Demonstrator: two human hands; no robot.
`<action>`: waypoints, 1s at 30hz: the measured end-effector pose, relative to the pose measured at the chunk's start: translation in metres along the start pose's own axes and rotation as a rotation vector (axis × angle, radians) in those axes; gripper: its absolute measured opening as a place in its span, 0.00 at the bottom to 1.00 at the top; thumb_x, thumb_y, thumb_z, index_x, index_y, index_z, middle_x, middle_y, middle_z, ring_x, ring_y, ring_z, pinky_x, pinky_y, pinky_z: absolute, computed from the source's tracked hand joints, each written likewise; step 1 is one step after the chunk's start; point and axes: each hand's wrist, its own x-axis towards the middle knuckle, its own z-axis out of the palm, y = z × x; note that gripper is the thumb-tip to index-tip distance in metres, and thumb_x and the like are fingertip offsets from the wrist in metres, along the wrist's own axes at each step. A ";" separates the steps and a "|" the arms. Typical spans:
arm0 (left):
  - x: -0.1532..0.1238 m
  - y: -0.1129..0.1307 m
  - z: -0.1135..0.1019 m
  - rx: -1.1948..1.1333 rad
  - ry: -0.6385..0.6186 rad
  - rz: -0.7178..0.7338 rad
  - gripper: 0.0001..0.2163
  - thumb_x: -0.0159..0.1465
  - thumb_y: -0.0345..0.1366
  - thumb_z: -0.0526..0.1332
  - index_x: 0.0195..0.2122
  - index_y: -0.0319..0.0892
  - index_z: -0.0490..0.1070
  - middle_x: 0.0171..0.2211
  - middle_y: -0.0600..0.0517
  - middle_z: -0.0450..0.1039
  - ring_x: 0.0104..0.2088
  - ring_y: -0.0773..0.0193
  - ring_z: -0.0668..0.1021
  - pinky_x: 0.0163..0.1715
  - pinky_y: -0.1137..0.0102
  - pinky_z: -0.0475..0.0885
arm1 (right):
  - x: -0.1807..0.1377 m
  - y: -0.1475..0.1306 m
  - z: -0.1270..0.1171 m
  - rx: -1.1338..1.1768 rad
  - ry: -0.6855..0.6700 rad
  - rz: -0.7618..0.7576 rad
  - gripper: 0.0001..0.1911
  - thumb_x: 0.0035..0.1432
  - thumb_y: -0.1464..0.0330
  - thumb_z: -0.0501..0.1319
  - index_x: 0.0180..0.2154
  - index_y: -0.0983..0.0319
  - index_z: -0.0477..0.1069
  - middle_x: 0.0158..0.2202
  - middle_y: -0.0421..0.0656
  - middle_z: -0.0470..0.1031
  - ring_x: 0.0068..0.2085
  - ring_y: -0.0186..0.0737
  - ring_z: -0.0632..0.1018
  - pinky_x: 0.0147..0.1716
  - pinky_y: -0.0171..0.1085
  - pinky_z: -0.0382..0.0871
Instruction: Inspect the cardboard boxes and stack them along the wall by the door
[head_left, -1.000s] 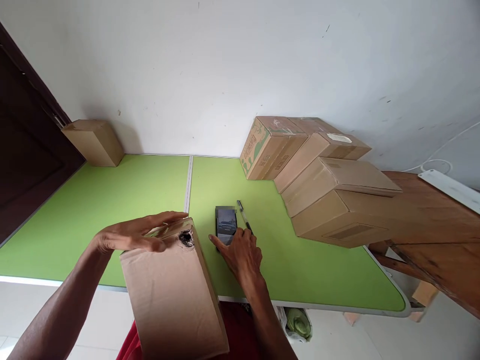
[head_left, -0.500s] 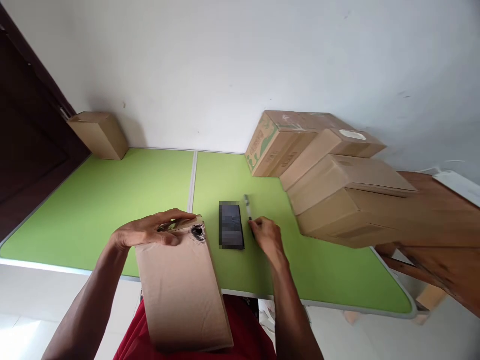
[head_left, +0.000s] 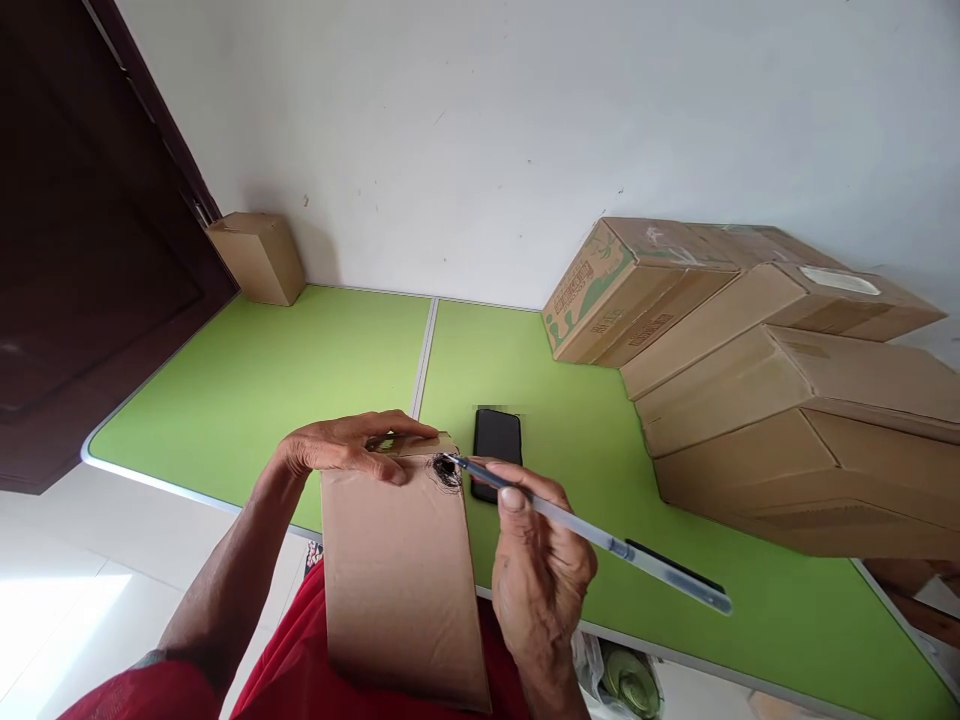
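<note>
A brown cardboard box [head_left: 401,575] leans against my red shirt at the table's front edge. My left hand [head_left: 360,447] grips its top end, thumb on the face toward me and fingers over the top. Near the box's upper right corner is a dark hole [head_left: 448,470] ringed with black scribbled ink. In my right hand [head_left: 540,560] is a pen [head_left: 600,535] with a clear barrel, pinched between thumb and fingers. Its tip meets the box at or very near the hole. Behind my right hand a black phone [head_left: 497,435] lies on the table, partly covered by the fingers.
The green folding table [head_left: 322,350] has a metal seam down its middle. Several cardboard boxes [head_left: 712,400] stand in a row on the right. A small box [head_left: 259,258] sits at the far left, by a dark door [head_left: 97,230]. A white wall rises behind.
My right hand has come from beside the phone to the box, turning the pen so its tip points at the hole. My left hand keeps its hold. The view has shifted right.
</note>
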 end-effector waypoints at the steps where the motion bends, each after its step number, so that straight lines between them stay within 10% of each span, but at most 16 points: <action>1: 0.000 0.000 0.000 -0.001 -0.002 0.005 0.34 0.63 0.51 0.70 0.70 0.52 0.71 0.68 0.47 0.73 0.60 0.43 0.77 0.59 0.56 0.74 | -0.002 0.002 0.000 -0.025 -0.026 -0.027 0.08 0.75 0.64 0.64 0.48 0.51 0.82 0.45 0.40 0.85 0.48 0.39 0.85 0.48 0.38 0.79; 14: 0.000 0.001 0.001 -0.015 0.027 -0.015 0.34 0.62 0.50 0.70 0.69 0.52 0.72 0.68 0.47 0.73 0.62 0.41 0.76 0.58 0.57 0.73 | -0.002 0.004 -0.007 -0.203 -0.165 -0.133 0.09 0.76 0.69 0.60 0.50 0.52 0.78 0.47 0.41 0.79 0.51 0.41 0.80 0.51 0.42 0.75; 26: -0.001 0.000 0.001 -0.019 0.029 -0.008 0.33 0.63 0.50 0.70 0.69 0.51 0.72 0.64 0.47 0.76 0.59 0.43 0.77 0.54 0.59 0.75 | 0.013 -0.003 -0.027 -0.238 0.050 -0.046 0.11 0.74 0.59 0.63 0.40 0.56 0.78 0.36 0.40 0.80 0.33 0.37 0.80 0.33 0.35 0.75; 30: -0.002 0.002 0.001 0.015 0.030 -0.004 0.32 0.64 0.50 0.69 0.69 0.51 0.72 0.63 0.48 0.76 0.59 0.44 0.77 0.53 0.60 0.74 | 0.062 0.012 -0.052 -0.725 -0.053 0.147 0.24 0.80 0.53 0.45 0.44 0.59 0.72 0.35 0.45 0.79 0.33 0.41 0.80 0.36 0.39 0.76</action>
